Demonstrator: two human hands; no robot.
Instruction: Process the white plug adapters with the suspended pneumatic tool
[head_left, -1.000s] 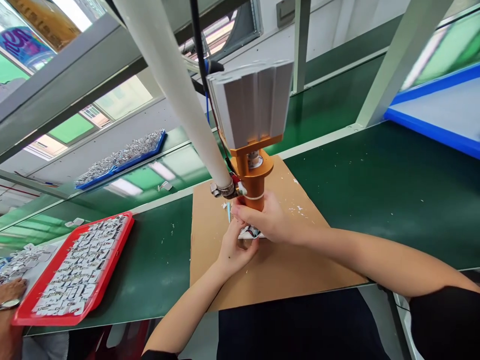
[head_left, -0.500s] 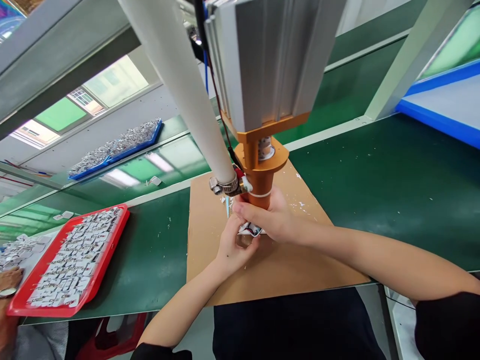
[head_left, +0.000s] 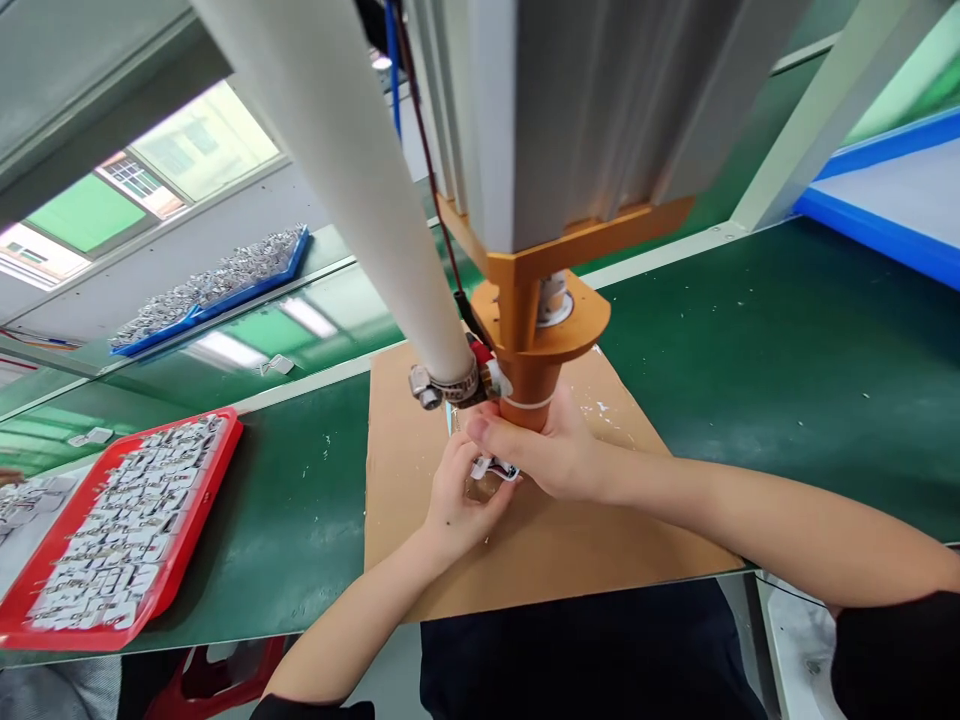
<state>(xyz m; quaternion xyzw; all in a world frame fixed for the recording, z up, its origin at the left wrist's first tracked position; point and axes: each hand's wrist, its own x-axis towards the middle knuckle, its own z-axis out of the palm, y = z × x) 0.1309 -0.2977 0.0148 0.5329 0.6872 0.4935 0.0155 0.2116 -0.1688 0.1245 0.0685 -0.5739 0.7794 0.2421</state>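
Over a brown cardboard sheet (head_left: pixel 592 550), my left hand (head_left: pixel 461 500) pinches a small white part (head_left: pixel 496 468) with dark wiring between thumb and fingers. My right hand (head_left: pixel 551 450) is wrapped round the lower end of an orange nozzle-like tool head (head_left: pixel 529 385), just above the white part. The tool head hangs below a large grey metal housing (head_left: pixel 600 110). Beside it, a thick white hose (head_left: pixel 360 180) ends in a metal clamp close to my fingers. The right fingers behind the tool head are hidden.
On the green bench (head_left: pixel 300 500) at left lies a red tray (head_left: pixel 217 480) full of white parts. A blue tray (head_left: pixel 247 295) of small parts stands behind the bench. Another blue-edged tray (head_left: pixel 885 225) is at far right. Part of another person's hand (head_left: pixel 10 477) shows at the left edge.
The view has shifted, so the tool head looks larger and nearer. More of the white part shows between my hands. The other person's hand has mostly left the left edge.
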